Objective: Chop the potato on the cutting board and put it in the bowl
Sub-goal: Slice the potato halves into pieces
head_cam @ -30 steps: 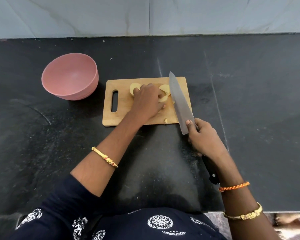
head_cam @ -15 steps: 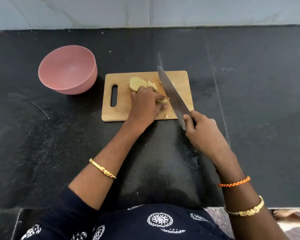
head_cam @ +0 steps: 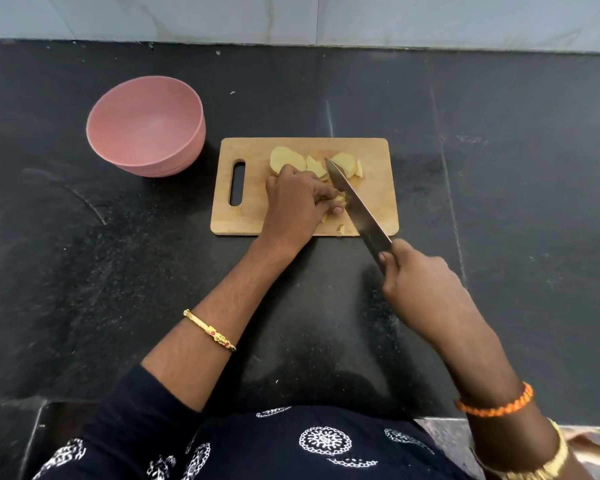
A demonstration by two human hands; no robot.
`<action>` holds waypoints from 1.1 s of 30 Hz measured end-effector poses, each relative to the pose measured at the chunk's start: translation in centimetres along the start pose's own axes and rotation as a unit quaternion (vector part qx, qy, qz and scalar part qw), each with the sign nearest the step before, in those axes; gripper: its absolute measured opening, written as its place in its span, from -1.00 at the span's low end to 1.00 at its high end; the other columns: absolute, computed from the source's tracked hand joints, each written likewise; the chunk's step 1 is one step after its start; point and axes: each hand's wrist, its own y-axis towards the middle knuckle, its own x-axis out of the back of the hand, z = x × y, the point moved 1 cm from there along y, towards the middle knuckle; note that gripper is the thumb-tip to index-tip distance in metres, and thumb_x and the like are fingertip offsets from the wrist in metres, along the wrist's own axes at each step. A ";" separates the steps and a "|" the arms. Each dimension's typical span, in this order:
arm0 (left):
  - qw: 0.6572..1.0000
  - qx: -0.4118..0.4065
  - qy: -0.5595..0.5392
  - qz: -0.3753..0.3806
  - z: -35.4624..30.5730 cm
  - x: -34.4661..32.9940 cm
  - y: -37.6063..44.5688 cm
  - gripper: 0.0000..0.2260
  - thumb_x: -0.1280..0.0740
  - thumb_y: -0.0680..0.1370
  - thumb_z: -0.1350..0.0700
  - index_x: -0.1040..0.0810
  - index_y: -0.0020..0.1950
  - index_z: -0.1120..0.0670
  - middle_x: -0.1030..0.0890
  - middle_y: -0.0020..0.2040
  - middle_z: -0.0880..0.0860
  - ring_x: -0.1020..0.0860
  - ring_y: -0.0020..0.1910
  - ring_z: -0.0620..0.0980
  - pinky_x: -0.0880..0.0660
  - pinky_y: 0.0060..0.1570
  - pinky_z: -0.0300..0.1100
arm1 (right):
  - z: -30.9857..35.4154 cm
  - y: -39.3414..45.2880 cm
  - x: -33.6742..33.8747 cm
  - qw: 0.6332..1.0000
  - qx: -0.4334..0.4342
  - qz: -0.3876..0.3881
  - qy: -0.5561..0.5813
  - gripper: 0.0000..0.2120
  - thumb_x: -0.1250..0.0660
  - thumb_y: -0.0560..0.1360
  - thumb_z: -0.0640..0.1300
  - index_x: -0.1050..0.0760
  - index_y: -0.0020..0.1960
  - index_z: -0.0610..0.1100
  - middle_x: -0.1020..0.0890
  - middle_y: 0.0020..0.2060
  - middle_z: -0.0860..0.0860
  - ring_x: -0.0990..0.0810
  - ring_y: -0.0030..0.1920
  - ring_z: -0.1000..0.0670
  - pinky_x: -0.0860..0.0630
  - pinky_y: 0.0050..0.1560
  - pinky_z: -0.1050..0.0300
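A wooden cutting board [head_cam: 250,216] lies on the black counter. Pale potato slices [head_cam: 286,158] are spread along its far half, with another cluster [head_cam: 347,162] just right of the blade tip. My left hand [head_cam: 293,206] sits on the board with curled fingers holding a small potato piece [head_cam: 339,201] against it. My right hand [head_cam: 418,284] grips the handle of a large knife [head_cam: 355,204], whose blade lies diagonally across the board right beside my left fingers. The pink bowl [head_cam: 146,124] stands to the left of the board, with nothing inside.
The black stone counter [head_cam: 499,168] stretches wide on all sides. A pale tiled wall [head_cam: 326,19] runs along the back. The counter's front edge is near my body at the bottom.
The knife has swung left and lower, its tip drawing back from the board's far edge to mid-board beside my left fingers. My left hand has slid toward the board's near side, uncovering more slices.
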 end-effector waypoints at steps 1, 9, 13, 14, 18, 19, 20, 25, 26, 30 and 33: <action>1.000 0.002 0.001 -0.001 0.1 0.0 0.0 -0.76 -0.45 0.40 -0.01 -0.66 0.04 0.01 -0.65 0.00 -0.06 -0.33 0.04 -0.08 -0.13 0.02 -0.16 | -0.3 -0.4 0.1 1.000 0.001 -0.005 0.014 -0.76 -0.02 0.64 0.03 -0.32 -0.09 -0.07 -0.53 -0.24 -0.13 -0.52 -0.22 -0.22 -0.47 -0.18 -0.02; 0.999 0.033 -0.016 -0.035 -0.2 0.4 -0.1 -0.77 -0.52 0.32 -0.03 -0.68 -0.09 0.01 -0.66 -0.07 -0.09 -0.44 0.05 -0.04 -0.16 0.05 -0.13 | 0.3 1.2 0.7 0.990 0.033 -0.080 0.107 -0.65 -0.08 0.63 0.00 -0.18 -0.32 -0.01 -0.47 -0.36 -0.07 -0.45 -0.33 -0.13 -0.31 -0.34 0.08; 0.998 0.032 -0.037 -0.025 0.0 0.3 -0.3 -0.78 -0.52 0.32 -0.04 -0.68 -0.10 0.00 -0.65 -0.13 -0.11 -0.50 -0.02 -0.06 -0.16 0.01 -0.15 | 0.7 2.1 -0.1 0.992 0.029 -0.067 0.104 -0.65 -0.08 0.62 0.00 -0.17 -0.33 -0.02 -0.46 -0.37 -0.07 -0.45 -0.29 -0.18 -0.35 -0.26 0.07; 0.998 0.032 -0.042 -0.028 0.0 0.4 -0.3 -0.79 -0.52 0.33 -0.03 -0.68 -0.09 0.00 -0.66 -0.12 -0.09 -0.50 -0.02 -0.07 -0.17 0.02 -0.15 | 0.8 2.1 -0.2 0.992 0.027 -0.066 0.102 -0.65 -0.08 0.62 -0.01 -0.17 -0.33 -0.02 -0.45 -0.37 -0.07 -0.44 -0.29 -0.18 -0.36 -0.25 0.07; 0.996 0.035 -0.075 -0.027 0.2 0.4 -0.2 -0.83 -0.52 0.35 0.03 -0.69 -0.10 0.03 -0.66 -0.14 -0.08 -0.54 -0.03 -0.04 -0.33 0.18 0.00 | 1.1 2.3 -0.3 0.994 0.021 -0.061 0.087 -0.73 -0.07 0.63 -0.01 -0.25 -0.23 -0.06 -0.46 -0.32 -0.10 -0.44 -0.26 -0.20 -0.37 -0.22 0.07; 0.996 0.036 -0.079 -0.025 0.2 0.4 -0.2 -0.83 -0.52 0.34 0.04 -0.69 -0.11 0.03 -0.66 -0.15 -0.09 -0.54 -0.03 -0.04 -0.36 0.18 0.05 | 1.3 2.4 -0.3 0.995 0.018 -0.057 0.078 -0.76 -0.06 0.63 0.00 -0.27 -0.16 -0.08 -0.47 -0.29 -0.11 -0.45 -0.25 -0.20 -0.38 -0.21 0.06; 0.996 0.038 -0.082 -0.024 0.2 0.3 -0.2 -0.83 -0.52 0.34 0.04 -0.69 -0.11 0.03 -0.66 -0.16 -0.09 -0.54 -0.02 -0.03 -0.37 0.17 0.06 | 1.4 2.4 -0.3 0.996 0.013 -0.050 0.066 -0.78 -0.05 0.63 0.01 -0.28 -0.12 -0.10 -0.46 -0.27 -0.12 -0.45 -0.23 -0.20 -0.39 -0.20 0.05; 0.998 0.030 -0.048 -0.035 0.0 0.0 -0.1 -0.83 -0.49 0.37 0.01 -0.69 -0.08 0.02 -0.67 -0.11 -0.07 -0.49 0.03 -0.06 -0.15 -0.01 -0.18 | 1.3 2.1 -0.8 0.999 0.003 -0.024 0.035 -0.78 -0.02 0.64 0.01 -0.26 -0.07 -0.11 -0.45 -0.24 -0.13 -0.45 -0.23 -0.19 -0.43 -0.17 0.00; 0.998 0.029 -0.038 -0.038 0.0 0.0 -0.1 -0.83 -0.49 0.38 0.00 -0.69 -0.07 0.02 -0.67 -0.10 -0.07 -0.48 0.04 -0.06 -0.12 -0.04 -0.19 | 1.1 1.8 -0.8 0.999 0.003 -0.024 0.036 -0.78 -0.03 0.64 0.01 -0.27 -0.07 -0.11 -0.47 -0.23 -0.15 -0.45 -0.24 -0.20 -0.43 -0.18 0.01; 0.999 0.027 -0.026 -0.034 0.1 0.0 -0.1 -0.83 -0.47 0.40 0.01 -0.68 -0.05 0.02 -0.66 -0.07 -0.07 -0.44 0.06 -0.06 -0.10 -0.03 -0.18 | -0.2 0.1 -0.6 0.999 -0.002 -0.014 0.030 -0.79 -0.04 0.63 0.01 -0.32 -0.06 -0.09 -0.53 -0.24 -0.14 -0.48 -0.23 -0.22 -0.43 -0.20 0.02; 0.999 0.030 -0.022 -0.019 0.1 0.1 0.0 -0.84 -0.46 0.41 0.04 -0.68 -0.04 0.02 -0.66 -0.04 -0.06 -0.43 0.08 -0.05 -0.09 -0.04 -0.17 | -0.3 -0.8 0.4 0.996 0.011 -0.052 0.071 -0.73 -0.06 0.62 0.02 -0.27 -0.22 -0.05 -0.51 -0.35 -0.09 -0.48 -0.31 -0.16 -0.34 -0.32 0.07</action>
